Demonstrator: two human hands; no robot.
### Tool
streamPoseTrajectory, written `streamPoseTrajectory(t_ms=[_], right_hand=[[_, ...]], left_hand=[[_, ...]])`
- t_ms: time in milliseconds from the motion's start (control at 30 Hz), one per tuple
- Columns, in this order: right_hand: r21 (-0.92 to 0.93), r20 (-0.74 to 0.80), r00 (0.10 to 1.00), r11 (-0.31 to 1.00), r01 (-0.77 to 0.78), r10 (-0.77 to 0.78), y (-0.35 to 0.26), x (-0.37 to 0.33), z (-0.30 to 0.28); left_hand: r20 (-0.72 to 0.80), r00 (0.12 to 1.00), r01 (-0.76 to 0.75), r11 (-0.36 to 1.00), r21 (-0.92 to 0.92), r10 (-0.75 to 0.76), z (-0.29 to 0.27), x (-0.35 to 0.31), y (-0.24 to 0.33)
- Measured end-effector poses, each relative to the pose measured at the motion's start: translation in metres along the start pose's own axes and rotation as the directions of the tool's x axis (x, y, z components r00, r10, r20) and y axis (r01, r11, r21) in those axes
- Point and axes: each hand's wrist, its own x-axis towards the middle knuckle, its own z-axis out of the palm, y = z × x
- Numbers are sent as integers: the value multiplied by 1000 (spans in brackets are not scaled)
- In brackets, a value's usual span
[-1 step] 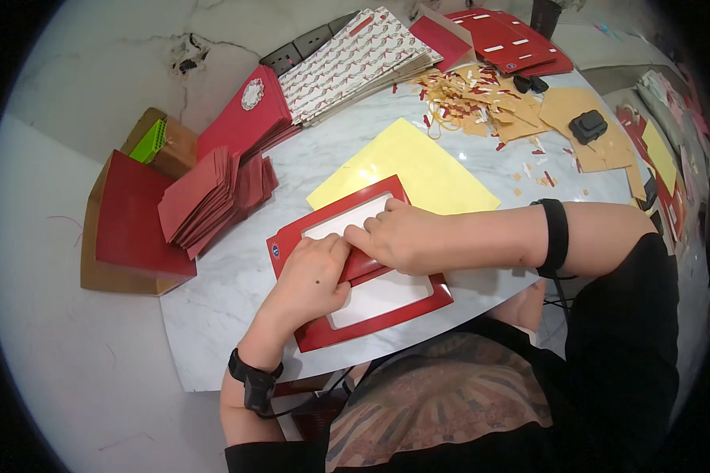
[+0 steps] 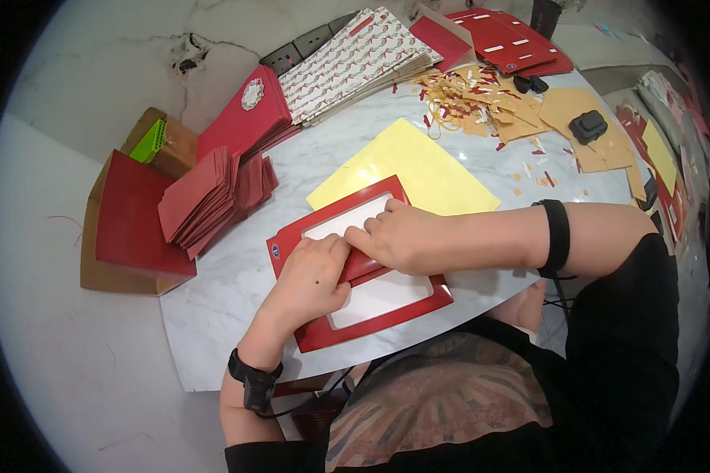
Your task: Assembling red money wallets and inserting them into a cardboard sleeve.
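Note:
A red cardboard sheet with two white panels lies tilted on the table in front of me, folded along a raised band between the panels. My left hand is on its left part, fingers bent over the card. From the right, my right hand rests on it with curled fingers. Both hands meet at the middle band, and the fingertips are partly hidden. Under the card's far edge lies a yellow sheet.
At the left are a stack of dark red cards and an open box. Behind stand red folders and patterned sheets. Paper scraps, a small black device and more red cards lie far right.

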Motion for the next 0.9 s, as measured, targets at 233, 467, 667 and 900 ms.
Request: streamPoseTrajectory(t_ms=[233,467,667,900], right_hand=[[-91,186,981,993,78,-60,16,8,-24],[-42,341,935,993,113,-92,20,16,-36],[-68,174,971,982,179,-165,26,4,-22],[180,133,983,979,100,-124,31,-17,-50]], left_hand=[[19,999,35,999,-29,-35,-1,-1,15],[28,1000,7,996,84,-9,9,-8,14],[-150,985,-74,991,111,90,14,-9,13],[-69,994,-85,994,65,90,20,-10,11]])
